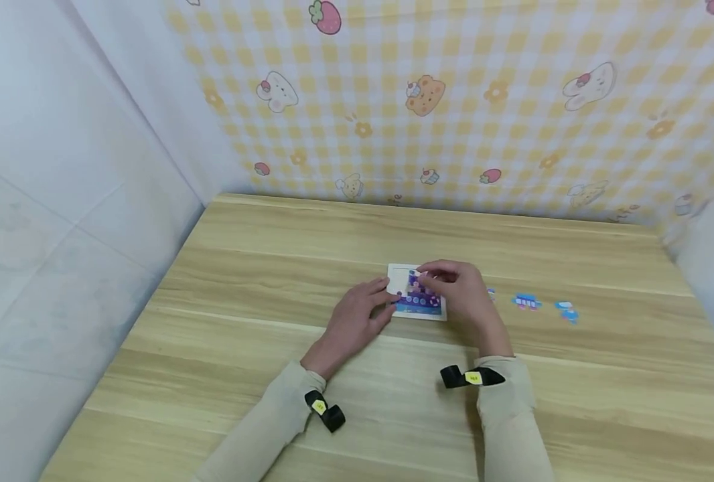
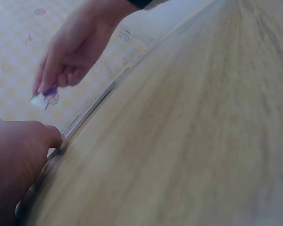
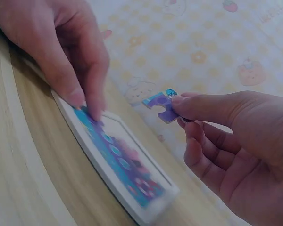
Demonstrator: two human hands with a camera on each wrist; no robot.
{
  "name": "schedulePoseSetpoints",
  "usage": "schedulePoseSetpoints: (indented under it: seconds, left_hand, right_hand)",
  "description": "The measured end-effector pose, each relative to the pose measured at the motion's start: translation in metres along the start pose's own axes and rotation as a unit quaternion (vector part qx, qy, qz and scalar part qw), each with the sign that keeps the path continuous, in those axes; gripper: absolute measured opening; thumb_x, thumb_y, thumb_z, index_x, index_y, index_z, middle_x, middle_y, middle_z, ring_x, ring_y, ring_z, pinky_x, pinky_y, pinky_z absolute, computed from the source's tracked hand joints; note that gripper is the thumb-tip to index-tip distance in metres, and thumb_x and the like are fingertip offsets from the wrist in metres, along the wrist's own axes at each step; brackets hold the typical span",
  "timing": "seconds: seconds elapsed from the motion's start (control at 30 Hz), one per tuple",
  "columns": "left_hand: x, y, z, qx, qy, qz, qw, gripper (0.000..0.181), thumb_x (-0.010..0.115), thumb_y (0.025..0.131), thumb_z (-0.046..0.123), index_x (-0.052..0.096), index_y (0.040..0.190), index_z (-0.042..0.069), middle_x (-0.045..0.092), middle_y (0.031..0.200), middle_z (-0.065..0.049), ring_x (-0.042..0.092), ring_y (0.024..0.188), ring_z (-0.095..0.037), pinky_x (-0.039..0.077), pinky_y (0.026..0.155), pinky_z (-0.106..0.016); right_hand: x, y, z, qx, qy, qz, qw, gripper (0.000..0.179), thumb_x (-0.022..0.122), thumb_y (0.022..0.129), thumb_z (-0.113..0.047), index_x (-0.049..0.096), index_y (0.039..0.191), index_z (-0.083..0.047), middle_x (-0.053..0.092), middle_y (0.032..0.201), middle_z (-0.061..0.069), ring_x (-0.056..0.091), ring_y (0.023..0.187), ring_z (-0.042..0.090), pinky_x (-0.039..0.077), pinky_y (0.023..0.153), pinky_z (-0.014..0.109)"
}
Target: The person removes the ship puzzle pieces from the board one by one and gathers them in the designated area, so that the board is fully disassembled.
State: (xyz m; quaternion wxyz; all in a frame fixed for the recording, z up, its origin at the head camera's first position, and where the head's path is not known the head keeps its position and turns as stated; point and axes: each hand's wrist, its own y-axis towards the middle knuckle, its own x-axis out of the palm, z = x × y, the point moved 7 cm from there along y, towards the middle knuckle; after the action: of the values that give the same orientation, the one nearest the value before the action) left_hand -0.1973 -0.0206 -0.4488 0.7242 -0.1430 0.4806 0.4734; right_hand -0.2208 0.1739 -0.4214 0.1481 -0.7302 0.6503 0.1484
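Observation:
My right hand (image 1: 462, 291) pinches a purple and blue jigsaw piece (image 3: 161, 106) between thumb and fingers, raised above a white-framed puzzle tray (image 1: 398, 276). In the right wrist view the piece shows a rounded notch. Inside the tray, joined purple, pink and blue pieces (image 1: 418, 304) form part of a picture; its upper left shows bare white. My left hand (image 1: 360, 311) rests at the tray's left side. Its thumb and forefinger touch the frame and the picture's left end, seen in the right wrist view.
Right of the tray, loose blue pieces lie on the wooden table (image 1: 242, 268): one pink-and-blue cluster (image 1: 526, 301), another blue one (image 1: 567, 312), and one partly hidden by my right hand (image 1: 491, 293). A yellow checked cloth (image 1: 363, 80) hangs behind the table.

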Motion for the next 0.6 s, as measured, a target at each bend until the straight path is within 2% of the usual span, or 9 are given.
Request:
schedulePoseSetpoints:
  seconds: [0.2,0.33,0.43,0.6]
  left_hand:
    - [-0.002,-0.001,0.000,0.003,-0.006,0.015,0.9999,0.026,0.066,0.103,0.027,0.076,0.124,0.016,0.059,0.148,-0.010,0.051,0.141,-0.026,0.037,0.120,-0.045]
    - [-0.003,0.000,-0.001,0.007,0.000,0.013,0.9999,0.026,0.065,0.103,0.028,0.076,0.125,0.016,0.059,0.148,-0.010,0.051,0.141,-0.025,0.036,0.120,-0.044]
    - [-0.003,0.001,-0.001,0.007,-0.001,0.015,0.9999,0.026,0.066,0.103,0.027,0.077,0.124,0.016,0.059,0.148,-0.010,0.051,0.141,-0.025,0.037,0.120,-0.044]
    - [-0.001,-0.001,-0.001,0.003,-0.003,0.013,0.9999,0.026,0.066,0.103,0.028,0.077,0.124,0.016,0.059,0.148,-0.009,0.051,0.141,-0.024,0.037,0.120,-0.044]
  right_hand:
    - [-0.038,-0.028,0.005,-0.006,-0.033,0.015,0.9993,0.028,0.071,0.100,-0.026,0.078,0.121,-0.008,0.076,0.104,0.012,0.067,0.088,0.023,0.058,0.074,0.032]
    - [-0.060,-0.046,0.020,0.008,-0.044,0.015,0.9989,0.028,0.071,0.101,-0.024,0.077,0.121,-0.005,0.077,0.107,0.013,0.069,0.088,0.016,0.059,0.074,0.029]
    - [-0.070,-0.057,0.034,0.030,-0.046,0.012,0.9984,0.028,0.073,0.099,-0.022,0.077,0.117,-0.001,0.077,0.109,0.014,0.071,0.085,0.012,0.060,0.073,0.027]
    - [-0.076,-0.072,0.052,0.055,-0.041,-0.007,0.9977,0.026,0.075,0.097,-0.017,0.076,0.113,0.004,0.077,0.105,0.016,0.071,0.081,0.010,0.060,0.070,0.025]
